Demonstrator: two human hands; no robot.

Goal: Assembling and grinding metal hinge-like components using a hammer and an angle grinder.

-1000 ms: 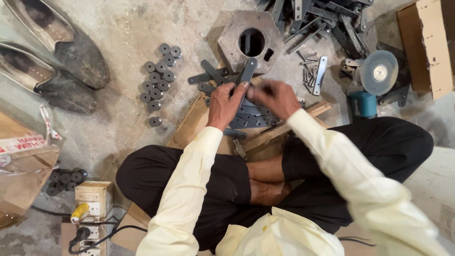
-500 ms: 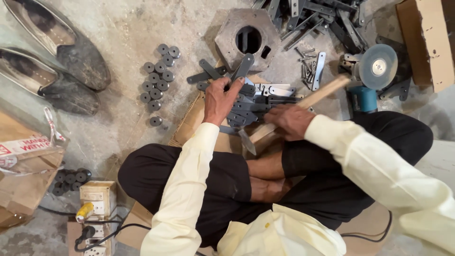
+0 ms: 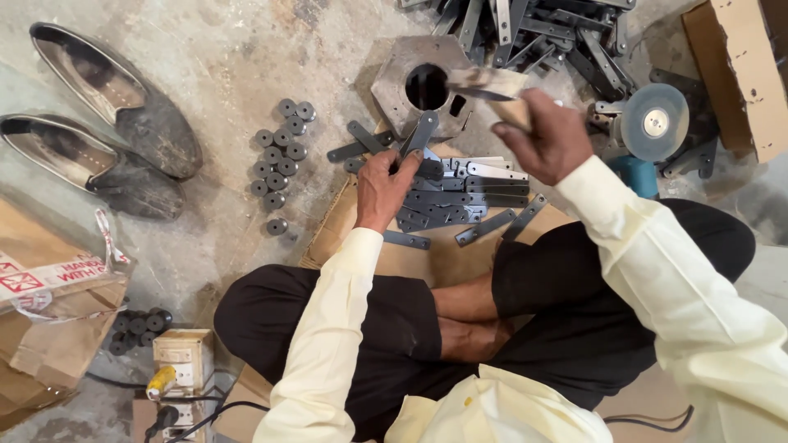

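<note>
Two hands at work over a heap of flat metal strips spread on cardboard on the floor. Left hand closed around one strip, standing it slantwise with its upper end at the rim of a heavy steel block with a round hole. Right hand raised above and to the right, fist clamped tight on a hammer, head hovering just over the block. Looks like the striking step: strip held in place, hammer lifted. Next move calls for a square blow on the strip's end, clear of the left fingers so near the target. Round about: washers clustered on the concrete to the left, two shoes beyond, more strips piled at the top, an angle grinder just beside the right wrist, a power strip by the knee. Loose strips under the block's edge could shift it.
</note>
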